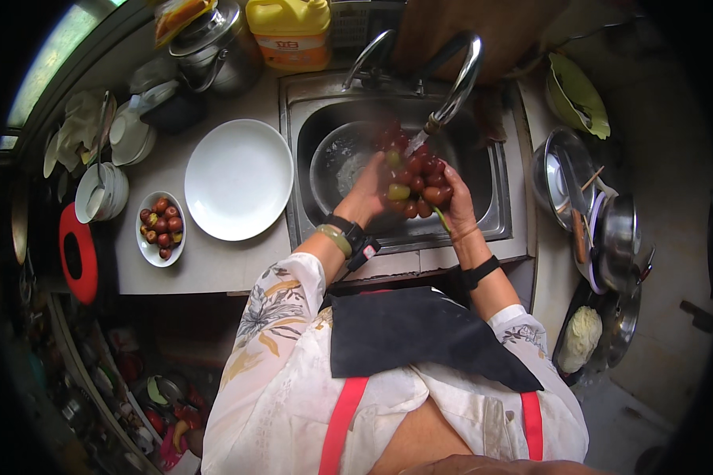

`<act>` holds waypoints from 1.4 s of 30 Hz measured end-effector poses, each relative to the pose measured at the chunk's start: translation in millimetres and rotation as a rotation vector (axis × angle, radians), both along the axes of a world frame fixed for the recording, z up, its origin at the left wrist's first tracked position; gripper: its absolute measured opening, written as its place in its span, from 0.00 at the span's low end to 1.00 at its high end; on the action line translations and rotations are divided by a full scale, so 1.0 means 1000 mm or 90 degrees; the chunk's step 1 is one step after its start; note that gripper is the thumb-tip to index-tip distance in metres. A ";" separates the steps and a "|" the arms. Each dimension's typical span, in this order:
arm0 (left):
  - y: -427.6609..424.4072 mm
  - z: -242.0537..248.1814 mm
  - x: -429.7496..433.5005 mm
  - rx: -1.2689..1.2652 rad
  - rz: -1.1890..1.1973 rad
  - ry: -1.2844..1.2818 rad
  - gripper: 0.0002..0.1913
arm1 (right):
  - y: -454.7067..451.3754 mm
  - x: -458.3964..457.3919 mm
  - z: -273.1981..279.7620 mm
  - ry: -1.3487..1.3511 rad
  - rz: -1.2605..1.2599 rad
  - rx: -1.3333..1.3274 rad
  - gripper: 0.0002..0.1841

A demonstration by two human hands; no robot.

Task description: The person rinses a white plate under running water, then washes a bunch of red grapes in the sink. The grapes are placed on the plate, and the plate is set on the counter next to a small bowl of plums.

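A large bunch of red grapes (419,181) with a few green ones hangs between my hands over the sink. Water from the curved chrome faucet (463,77) runs down onto its top. My left hand (365,184) holds the bunch from the left side, its fingertips partly hidden by the fruit. On the right, my right hand (458,202) grips the bunch near a green stem (441,219). Below them a round metal basin (327,160) stands in the stainless steel sink (499,208); splashing water shows in its left part.
Left of the sink lie a large white plate (237,178) and a small white bowl (145,252) of reddish-brown fruit. Stacked bowls (116,196) and a yellow jug (288,21) stand behind. To the right, a knife (577,225) rests across metal bowls (540,178), near a cabbage (581,338).
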State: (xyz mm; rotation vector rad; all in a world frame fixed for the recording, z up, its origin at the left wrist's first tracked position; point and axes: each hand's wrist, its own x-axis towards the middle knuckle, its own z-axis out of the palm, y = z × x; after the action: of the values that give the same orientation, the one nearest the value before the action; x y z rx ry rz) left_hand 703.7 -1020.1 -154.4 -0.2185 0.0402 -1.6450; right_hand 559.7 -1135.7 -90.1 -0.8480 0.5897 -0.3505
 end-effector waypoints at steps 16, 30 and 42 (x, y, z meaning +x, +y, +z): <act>0.034 -0.002 0.043 0.321 0.270 -0.076 0.31 | -0.005 0.102 0.010 0.082 0.183 -0.085 0.17; -0.031 0.010 0.035 0.290 0.130 -0.106 0.26 | -0.042 0.064 0.009 0.084 0.061 0.064 0.15; 0.015 0.028 0.015 0.018 0.205 -0.167 0.34 | -0.007 0.054 -0.002 0.003 0.069 0.135 0.21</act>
State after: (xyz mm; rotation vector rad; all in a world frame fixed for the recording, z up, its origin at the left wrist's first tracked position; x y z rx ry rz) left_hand 718.8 -1005.2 -126.0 0.0143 -0.1632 -1.3386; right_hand 613.3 -1143.1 -91.8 -0.6738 0.5717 -0.1827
